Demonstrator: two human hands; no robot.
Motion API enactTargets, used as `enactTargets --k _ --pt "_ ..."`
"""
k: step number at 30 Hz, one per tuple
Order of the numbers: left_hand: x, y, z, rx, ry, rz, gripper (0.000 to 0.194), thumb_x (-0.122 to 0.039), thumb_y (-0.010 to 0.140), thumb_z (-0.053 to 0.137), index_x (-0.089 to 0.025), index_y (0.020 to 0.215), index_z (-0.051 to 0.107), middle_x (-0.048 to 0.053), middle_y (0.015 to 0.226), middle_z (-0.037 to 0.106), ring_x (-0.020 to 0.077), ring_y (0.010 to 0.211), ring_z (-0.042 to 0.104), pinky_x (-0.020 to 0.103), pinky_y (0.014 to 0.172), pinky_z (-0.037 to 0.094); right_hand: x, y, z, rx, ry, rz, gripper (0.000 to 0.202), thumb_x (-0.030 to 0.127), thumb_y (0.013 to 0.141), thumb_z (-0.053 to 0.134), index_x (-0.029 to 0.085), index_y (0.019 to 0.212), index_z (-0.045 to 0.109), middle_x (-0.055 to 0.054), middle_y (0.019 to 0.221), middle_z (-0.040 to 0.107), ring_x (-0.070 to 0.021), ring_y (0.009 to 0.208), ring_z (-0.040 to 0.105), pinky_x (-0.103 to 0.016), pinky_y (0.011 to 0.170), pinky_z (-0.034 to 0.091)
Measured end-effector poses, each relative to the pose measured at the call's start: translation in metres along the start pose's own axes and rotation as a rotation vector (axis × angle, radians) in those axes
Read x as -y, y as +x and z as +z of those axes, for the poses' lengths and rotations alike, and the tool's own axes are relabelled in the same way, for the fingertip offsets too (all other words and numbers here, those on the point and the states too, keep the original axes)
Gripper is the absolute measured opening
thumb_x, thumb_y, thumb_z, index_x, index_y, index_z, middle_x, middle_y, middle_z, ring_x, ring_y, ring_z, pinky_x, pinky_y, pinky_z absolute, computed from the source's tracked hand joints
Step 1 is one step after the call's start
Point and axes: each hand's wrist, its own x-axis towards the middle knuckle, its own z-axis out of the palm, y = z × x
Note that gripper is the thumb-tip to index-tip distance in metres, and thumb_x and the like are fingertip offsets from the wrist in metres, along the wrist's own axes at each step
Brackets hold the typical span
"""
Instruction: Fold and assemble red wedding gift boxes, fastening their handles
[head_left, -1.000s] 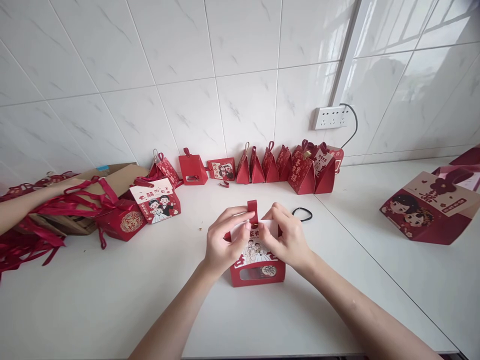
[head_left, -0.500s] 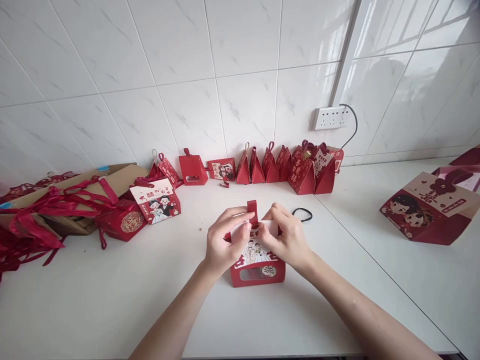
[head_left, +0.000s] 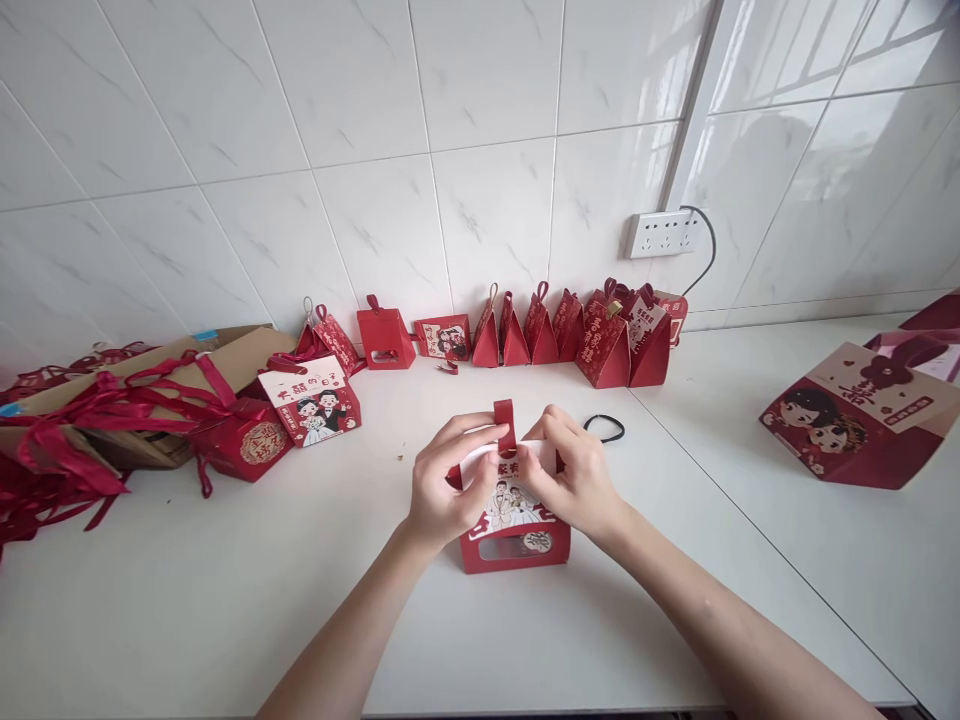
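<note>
A red and white gift box (head_left: 514, 512) stands upright on the white table in front of me, with a printed couple and a clear window low on its face. From its top rises a red strap loop (head_left: 505, 424). My left hand (head_left: 456, 480) grips the upper left edge, thumb on the front panel and fingers behind. On the upper right, my right hand (head_left: 574, 468) pinches the same panel, its thumb near the strap's base. Both hands are closed on the box, and the fingertips behind it are hidden. A black hair tie (head_left: 604, 429) lies just beyond my right hand.
Several small red gift boxes (head_left: 541, 330) line the tiled wall. At left, a cardboard carton (head_left: 247, 362) overflows with red ribbons (head_left: 150, 410), beside a box with a printed couple (head_left: 319, 400). A larger gift box (head_left: 855, 420) sits at right. A power strip (head_left: 663, 235) is on the wall.
My thumbs have shifted very slightly near the strap's base, showing a little more of the print between them. The box and everything else stay in place.
</note>
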Motion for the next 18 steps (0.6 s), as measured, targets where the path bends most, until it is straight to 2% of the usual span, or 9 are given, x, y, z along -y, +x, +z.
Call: enactTargets --k 18 --pt "0.0002 -0.0001 0.0012 -0.013 0.002 0.0 0.026 -0.012 0.085 0.057 -0.021 0.106 0.071 0.007 0.098 0.071 0.0177 0.089 0.069 0.027 0.072 0.059 0.0 -0.0011 0.0 0.012 -0.006 0.014 0.02 0.019 0.088 0.051 0.022 0.071 0.041 0.002 0.064 0.042 -0.0125 0.054 0.042 -0.026 0.049 0.035"
